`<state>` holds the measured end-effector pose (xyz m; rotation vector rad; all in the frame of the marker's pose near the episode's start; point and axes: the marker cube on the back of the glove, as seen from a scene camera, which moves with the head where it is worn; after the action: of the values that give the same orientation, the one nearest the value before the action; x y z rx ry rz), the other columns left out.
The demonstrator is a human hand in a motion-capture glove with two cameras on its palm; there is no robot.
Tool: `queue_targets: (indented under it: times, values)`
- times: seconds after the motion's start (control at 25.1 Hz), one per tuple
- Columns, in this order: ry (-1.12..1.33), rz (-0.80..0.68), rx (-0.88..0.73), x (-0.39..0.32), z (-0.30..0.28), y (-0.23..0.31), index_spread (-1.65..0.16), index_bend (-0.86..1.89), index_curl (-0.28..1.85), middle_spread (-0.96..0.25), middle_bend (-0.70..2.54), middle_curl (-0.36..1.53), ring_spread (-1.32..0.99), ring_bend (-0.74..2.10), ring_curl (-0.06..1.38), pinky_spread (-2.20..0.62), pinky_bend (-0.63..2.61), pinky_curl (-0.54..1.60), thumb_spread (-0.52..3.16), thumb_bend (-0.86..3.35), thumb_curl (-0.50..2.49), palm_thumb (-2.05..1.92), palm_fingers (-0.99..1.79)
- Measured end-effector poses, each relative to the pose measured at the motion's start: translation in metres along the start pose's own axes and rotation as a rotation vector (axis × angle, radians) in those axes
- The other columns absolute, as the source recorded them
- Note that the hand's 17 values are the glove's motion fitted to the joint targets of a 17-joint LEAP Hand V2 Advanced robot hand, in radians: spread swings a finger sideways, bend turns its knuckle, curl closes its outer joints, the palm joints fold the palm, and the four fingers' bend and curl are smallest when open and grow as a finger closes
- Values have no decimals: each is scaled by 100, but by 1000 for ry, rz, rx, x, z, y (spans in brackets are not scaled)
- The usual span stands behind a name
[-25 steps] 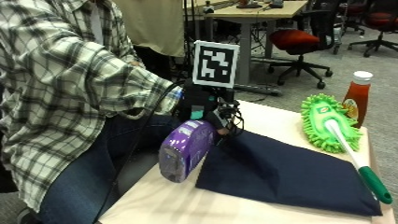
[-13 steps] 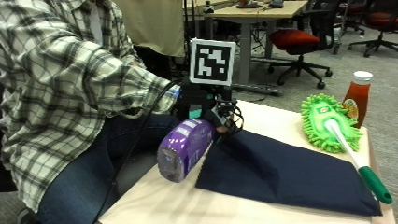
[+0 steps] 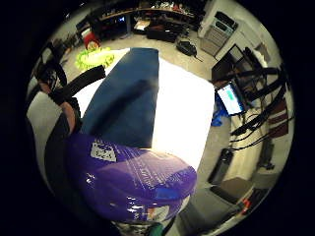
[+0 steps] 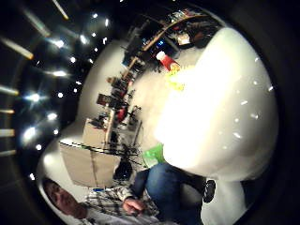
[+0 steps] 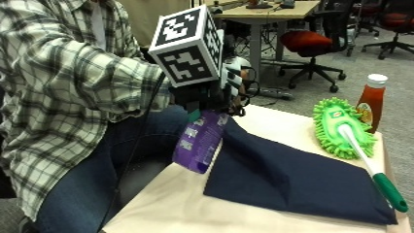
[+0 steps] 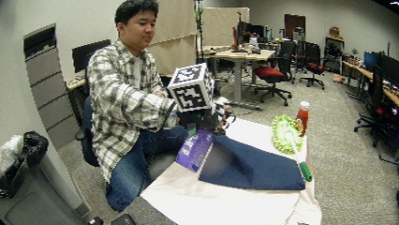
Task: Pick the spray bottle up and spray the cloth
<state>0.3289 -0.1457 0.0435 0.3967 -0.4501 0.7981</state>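
Note:
A purple spray bottle [image 5: 200,141] hangs tilted at the table's near left corner, just beside the dark blue cloth [image 5: 291,174]. My gloved right hand [image 5: 216,97] grips it by its head, fingers curled round the neck and green trigger part. The bottle's base points down toward the table edge; I cannot tell whether it still touches the table. In the little finger side palm view the purple bottle [image 3: 128,182] fills the space close to the palm, and the blue cloth [image 3: 128,98] stretches away beyond it. The wide view shows the same bottle [image 6: 195,150] next to the cloth [image 6: 249,164].
A green fluffy duster [image 5: 343,126] with a white and green handle lies along the cloth's far side. A red ketchup bottle [image 5: 372,99] stands behind it at the table's corner. Bare pale table [image 5: 175,204] shows in front of the cloth. Office chairs and desks stand behind.
My hand has risen and turned at the bottle's head. The bottle, upright and broadside before, now hangs tilted and narrower, slightly higher beside the cloth.

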Motion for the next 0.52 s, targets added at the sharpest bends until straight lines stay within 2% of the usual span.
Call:
queue_targets:
  times: [0.32,0.52]
  values:
    - [-604,83,230,-5,-41,-7,-30,19,59,-16,51,52,-23,54,47,-16,40,40,10,-3,80,108,126]
    - [-761,33,274,-23,-48,-13,-30,18,59,-16,51,52,-23,54,47,-15,39,39,11,-3,81,108,126]
